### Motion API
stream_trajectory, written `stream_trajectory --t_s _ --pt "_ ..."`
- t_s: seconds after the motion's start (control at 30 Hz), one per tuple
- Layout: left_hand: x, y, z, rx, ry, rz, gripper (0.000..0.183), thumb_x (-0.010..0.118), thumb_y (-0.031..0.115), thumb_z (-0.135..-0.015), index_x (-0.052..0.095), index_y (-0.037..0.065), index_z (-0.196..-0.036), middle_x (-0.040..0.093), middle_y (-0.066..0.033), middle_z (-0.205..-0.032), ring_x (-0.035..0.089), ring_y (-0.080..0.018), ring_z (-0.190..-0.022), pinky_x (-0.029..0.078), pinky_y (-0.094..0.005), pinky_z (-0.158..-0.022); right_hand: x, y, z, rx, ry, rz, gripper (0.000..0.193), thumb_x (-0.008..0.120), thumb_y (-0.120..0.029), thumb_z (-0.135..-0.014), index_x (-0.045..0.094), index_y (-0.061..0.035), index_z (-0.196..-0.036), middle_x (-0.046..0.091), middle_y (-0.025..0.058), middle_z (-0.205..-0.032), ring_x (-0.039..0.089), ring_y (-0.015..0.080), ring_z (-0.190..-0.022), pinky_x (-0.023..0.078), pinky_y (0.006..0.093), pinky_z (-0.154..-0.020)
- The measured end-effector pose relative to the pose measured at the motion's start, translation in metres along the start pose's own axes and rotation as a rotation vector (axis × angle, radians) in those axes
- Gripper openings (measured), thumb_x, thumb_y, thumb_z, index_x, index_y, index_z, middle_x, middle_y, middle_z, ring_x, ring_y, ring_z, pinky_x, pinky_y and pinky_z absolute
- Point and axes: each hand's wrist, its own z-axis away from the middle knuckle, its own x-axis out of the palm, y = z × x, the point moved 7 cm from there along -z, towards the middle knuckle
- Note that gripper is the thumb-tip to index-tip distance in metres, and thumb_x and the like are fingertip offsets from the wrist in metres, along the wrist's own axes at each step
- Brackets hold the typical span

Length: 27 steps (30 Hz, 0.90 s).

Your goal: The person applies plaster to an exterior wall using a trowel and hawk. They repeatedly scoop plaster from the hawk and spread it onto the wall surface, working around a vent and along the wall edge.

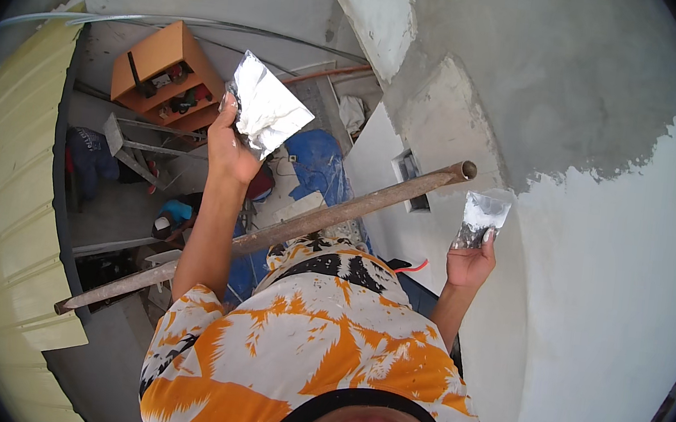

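Observation:
My left hand (233, 146) is closed around the edge of a flat metal plate heaped with white putty (270, 109), raised at the upper middle left. Over on the right, my right hand (470, 266) grips a wide putty knife (486, 214) whose blade is smeared with white putty. The knife stands blade up, close to the curved wall (612, 265). That wall shows a white coat low down and bare grey above, with a ragged border between them. How the fingers wrap under the plate is partly hidden.
A rusty metal pipe (355, 209) crosses diagonally in front of my body. Far below are a wooden cabinet (152, 60), a blue sheet (318, 164), a metal frame (135, 140) and two people, one in a blue top (177, 211). Yellow ribbed sheeting (12, 177) lines the left.

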Motion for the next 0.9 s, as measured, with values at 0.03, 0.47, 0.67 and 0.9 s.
stream_trajectory --t_s 0.03,0.47,0.67,0.9 --pt "-0.005 -0.010 0.005 -0.038 0.007 -0.014 0.038 0.044 0.027 -0.107 0.052 0.007 -0.139 0.065 -0.0120 -0.130 0.065 -0.0283 -0.116 0.054 -0.0456 -0.100 -0.003 0.002 -0.001 0.007 0.020 0.028 0.036 0.059 -0.009 -0.098 0.055 -0.0037 -0.133 0.062 0.0106 -0.135 0.060 0.0268 -0.123 0.048 0.0456 -0.106" --pt "0.072 -0.148 0.083 -0.354 -0.158 -0.608 0.023 0.063 0.013 -0.097 0.060 -0.005 -0.110 0.069 -0.0139 -0.097 0.072 -0.0203 -0.078 0.063 -0.0357 -0.066 0.170 -0.042 0.063 -0.944 -1.248 1.600 0.036 0.078 -0.008 -0.075 0.078 -0.0220 -0.108 0.070 0.0022 -0.120 0.061 0.0291 -0.114 0.044 0.0460 -0.098" --pt "0.086 -0.164 0.091 -0.418 -0.159 -0.722 0.022 0.059 0.009 -0.096 0.062 -0.005 -0.113 0.070 -0.0123 -0.098 0.072 -0.0219 -0.079 0.061 -0.0365 -0.071 0.185 -0.058 0.070 -0.883 -1.396 1.716 0.034 0.077 -0.006 -0.075 0.078 -0.0248 -0.103 0.071 -0.0053 -0.119 0.058 0.0254 -0.119 0.040 0.0419 -0.099" --pt "0.100 -0.179 0.086 -0.524 -0.098 -0.606 0.014 0.063 0.006 -0.092 0.055 -0.005 -0.098 0.067 -0.0145 -0.089 0.072 -0.0221 -0.072 0.061 -0.0388 -0.058 0.177 -0.035 0.040 -0.655 -1.385 1.821 0.048 0.070 0.008 -0.071 0.079 -0.0232 -0.106 0.072 -0.0062 -0.116 0.056 0.0226 -0.117 0.038 0.0387 -0.097"
